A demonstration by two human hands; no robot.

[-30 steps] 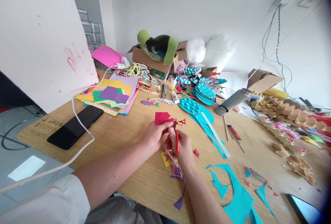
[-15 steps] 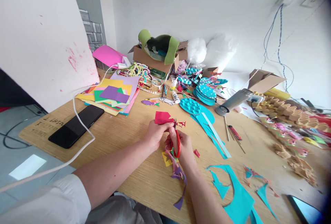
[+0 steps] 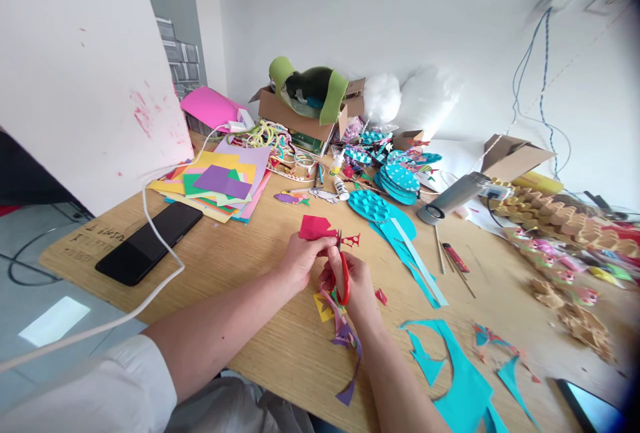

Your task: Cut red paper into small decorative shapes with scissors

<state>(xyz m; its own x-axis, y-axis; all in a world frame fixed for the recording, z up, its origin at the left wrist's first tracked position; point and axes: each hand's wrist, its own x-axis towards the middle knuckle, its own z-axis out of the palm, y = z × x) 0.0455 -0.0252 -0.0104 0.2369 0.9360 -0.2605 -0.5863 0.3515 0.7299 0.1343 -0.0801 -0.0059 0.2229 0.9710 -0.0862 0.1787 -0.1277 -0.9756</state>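
Note:
A red piece of paper (image 3: 315,226) is pinched in my left hand (image 3: 303,259), above the middle of the wooden table. Scissors with red handles (image 3: 344,279) are in my right hand (image 3: 357,283), their fingers wrapped round the handles and the blades pointing away from me, up against the paper. To the right of the blades a red strip with cut-out holes (image 3: 351,240) sticks out. Below my hands lie a yellow scrap (image 3: 323,308) and purple scraps (image 3: 345,393). Whatever lies between my fingertips is partly hidden.
Coloured paper sheets (image 3: 223,181) and a black phone (image 3: 150,243) lie at the left, crossed by a white cable (image 3: 145,213). Blue scraps (image 3: 463,379) lie at the lower right. Farther back stand a glue bottle (image 3: 341,188), a metal flask (image 3: 455,197) and a cardboard box (image 3: 295,117).

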